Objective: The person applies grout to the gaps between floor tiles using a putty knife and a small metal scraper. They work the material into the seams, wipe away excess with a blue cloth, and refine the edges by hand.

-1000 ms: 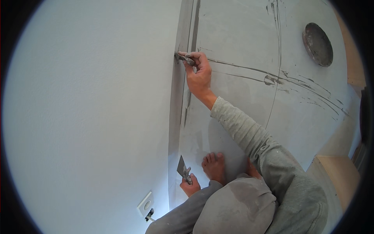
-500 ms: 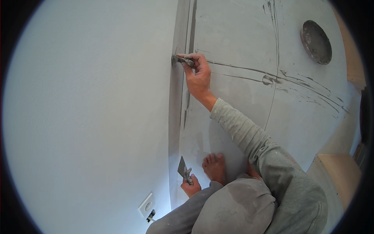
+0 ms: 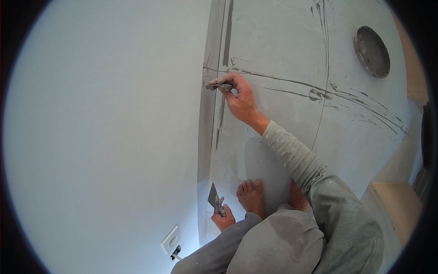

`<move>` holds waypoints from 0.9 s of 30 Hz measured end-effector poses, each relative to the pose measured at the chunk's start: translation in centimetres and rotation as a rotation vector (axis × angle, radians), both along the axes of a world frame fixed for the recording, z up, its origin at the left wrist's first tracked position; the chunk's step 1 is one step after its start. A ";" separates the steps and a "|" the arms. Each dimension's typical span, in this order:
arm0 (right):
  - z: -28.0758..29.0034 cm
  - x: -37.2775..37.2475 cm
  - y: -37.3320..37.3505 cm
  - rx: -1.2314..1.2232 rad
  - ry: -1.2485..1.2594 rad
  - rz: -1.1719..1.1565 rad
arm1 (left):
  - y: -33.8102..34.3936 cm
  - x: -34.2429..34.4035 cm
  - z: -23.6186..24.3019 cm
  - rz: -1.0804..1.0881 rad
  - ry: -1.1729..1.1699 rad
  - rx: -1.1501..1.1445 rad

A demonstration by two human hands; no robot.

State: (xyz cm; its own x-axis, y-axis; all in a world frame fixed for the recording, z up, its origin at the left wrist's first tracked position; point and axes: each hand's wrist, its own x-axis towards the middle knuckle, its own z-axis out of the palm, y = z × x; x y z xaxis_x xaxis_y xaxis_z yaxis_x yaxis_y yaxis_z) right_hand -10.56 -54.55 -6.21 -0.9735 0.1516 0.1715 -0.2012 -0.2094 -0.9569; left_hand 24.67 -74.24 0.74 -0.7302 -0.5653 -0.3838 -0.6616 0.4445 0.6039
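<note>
My right hand (image 3: 239, 97) is closed on a small, grout-smeared putty knife (image 3: 220, 86), its tip close to the grey skirting tile (image 3: 207, 100) along the wall's foot. Whether the tip touches the tile I cannot tell. Low in the view, my left hand (image 3: 223, 220) grips the handle of a second putty knife (image 3: 214, 196), whose triangular metal blade points up beside the wall. Dark grout smears (image 3: 283, 79) run along the joints of the large grey floor tiles (image 3: 278, 36).
A round dish with dark grout (image 3: 372, 51) stands on the floor at the far right. Wooden boards (image 3: 394, 205) edge the right side. The white wall (image 3: 105, 114) fills the left, with a socket (image 3: 171, 240) low down. My bare foot (image 3: 251, 197) rests on the tiles.
My right hand has drawn back toward me and slightly right with its putty knife, uncovering a dark joint line across the skirting. My left hand has stayed put.
</note>
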 end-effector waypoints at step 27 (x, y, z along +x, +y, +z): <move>5.8 -11.9 9.3 1.192 0.207 0.902 | 0.7 -2.5 2.8 -0.173 0.004 0.088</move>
State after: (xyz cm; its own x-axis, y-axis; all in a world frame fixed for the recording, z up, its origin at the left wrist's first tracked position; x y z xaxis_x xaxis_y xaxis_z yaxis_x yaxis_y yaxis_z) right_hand -22.45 -45.27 -0.39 -0.6058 -0.7895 -0.0986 -0.5812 0.5237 -0.6228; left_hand 22.15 -73.51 3.51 -0.8151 -0.3952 -0.4236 -0.5776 0.4968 0.6478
